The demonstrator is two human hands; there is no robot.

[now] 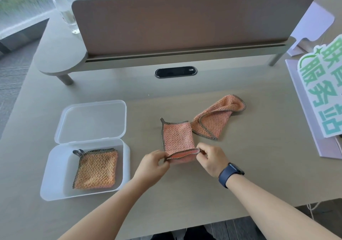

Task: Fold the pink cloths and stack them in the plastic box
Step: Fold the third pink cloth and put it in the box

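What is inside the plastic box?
One folded pink cloth lies inside the plastic box, whose lid is open. Whether anything lies under that cloth cannot be seen, because it covers the bottom there.

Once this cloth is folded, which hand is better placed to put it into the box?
Probably left: the left hand is nearer the plastic box than the right hand.

The cloths (178, 139) are woven fabric with a nubbly, waffle-like texture and a stitched dark edging. The box (55, 167) is frosted, translucent plastic — smooth, faintly glossy. The desk (259, 165) looks matt and smooth; the upper-left bottle (63, 8) is clear plastic.
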